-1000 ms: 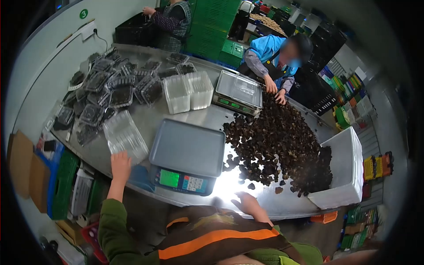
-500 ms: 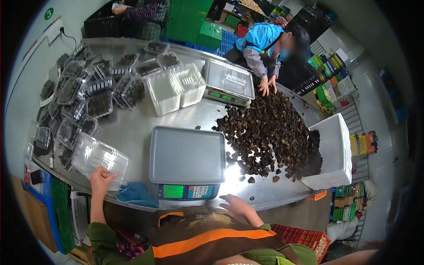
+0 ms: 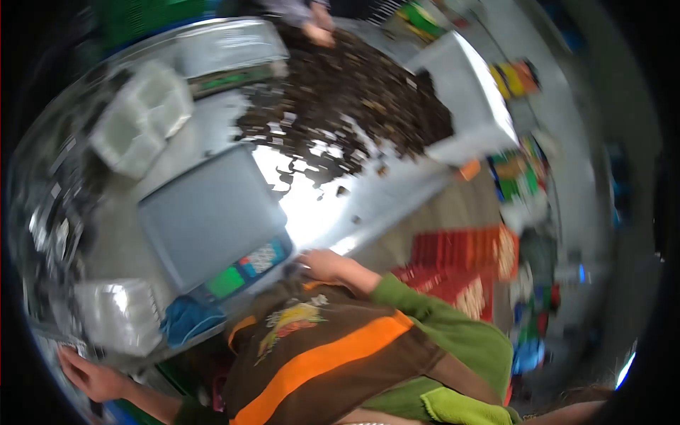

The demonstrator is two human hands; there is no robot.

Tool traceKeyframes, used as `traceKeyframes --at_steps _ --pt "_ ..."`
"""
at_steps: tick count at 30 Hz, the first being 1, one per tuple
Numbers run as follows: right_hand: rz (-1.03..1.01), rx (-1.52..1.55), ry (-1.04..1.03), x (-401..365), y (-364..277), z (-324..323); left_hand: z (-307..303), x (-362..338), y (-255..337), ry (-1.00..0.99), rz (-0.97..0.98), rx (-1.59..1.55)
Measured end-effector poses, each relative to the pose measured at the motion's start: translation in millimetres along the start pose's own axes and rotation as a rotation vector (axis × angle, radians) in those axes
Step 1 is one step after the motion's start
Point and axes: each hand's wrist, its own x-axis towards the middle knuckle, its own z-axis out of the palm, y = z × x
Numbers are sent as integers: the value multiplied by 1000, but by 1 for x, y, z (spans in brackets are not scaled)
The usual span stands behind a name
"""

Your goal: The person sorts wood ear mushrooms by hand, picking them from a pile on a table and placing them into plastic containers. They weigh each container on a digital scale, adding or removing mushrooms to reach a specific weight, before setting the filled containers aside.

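Observation:
My left hand is off the table's near left edge, blurred, with fingers loosely apart and nothing visible in them. Just above it lies an open clear plastic clamshell box on the table. A blue cloth sits between that box and the grey digital scale, whose display glows green. My right hand is beside the scale's keypad corner, close to my apron, holding nothing that I can see. A heap of dark, mushroom-like pieces spreads beyond the scale.
A white foam box lies tipped at the heap's right. Stacked white trays and a second scale stand farther back. Filled clear boxes crowd the left. Another person's hand reaches the heap. Red crates stand right.
My view has turned and shifted right, blurring the scene. My left hand has let go of the clear clamshell box and moved away from it. My right hand stays near the scale.

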Motion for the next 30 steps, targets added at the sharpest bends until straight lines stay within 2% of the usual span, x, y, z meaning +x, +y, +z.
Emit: traceKeyframes --at_steps 2,4,6,7,9,10,13,14,15,16,18,19,21,22,24,25,26,27,29,30 --pt "-9 73 28 0 -6 -7 37 -47 -14 -267 382 1" --pt "-48 149 83 2 -3 -3 89 -113 60 -550 738 -369" --pt "-56 262 107 0 6 6 111 -167 65 -959 659 -279" --pt "-40 282 133 -3 15 12 119 -186 60 -973 685 -301" --pt "-50 427 225 -7 39 27 128 -206 41 -1194 830 -139" --pt "-37 445 238 -11 49 31 125 -208 44 -1209 849 -150" --pt "142 610 484 -22 84 44 117 -217 63 -1302 890 -142" --pt "170 625 502 -19 100 48 117 -218 68 -1181 914 -148" --pt "160 612 607 -16 115 50 117 -219 73 -1056 933 -151" --pt "146 598 710 -13 126 48 116 -220 80 -1070 953 -168" --pt "227 650 838 -7 149 35 117 -225 96 -1116 673 -179" --pt "257 694 838 -4 163 26 117 -231 103 -1123 694 -191" --pt "286 751 861 -4 199 7 120 -248 122 -1143 579 -168" --pt "317 802 935 -5 217 -3 124 -261 135 -1097 643 -197" --pt "379 906 1107 10 273 -10 130 -293 157 -1124 615 -246" --pt "416 988 1184 5 300 -23 136 -312 162 -1125 626 -264" --pt "504 1205 1115 -6 330 -44 143 -335 166 -1128 631 -283" --pt "616 1212 1210 7 376 -45 146 -360 170 -1215 504 -279" --pt "569 1773 1335 -7 441 -68 155 -412 161 -1435 279 -251" --pt "629 1869 1383 -9 473 -77 155 -434 145 -1564 182 -225"
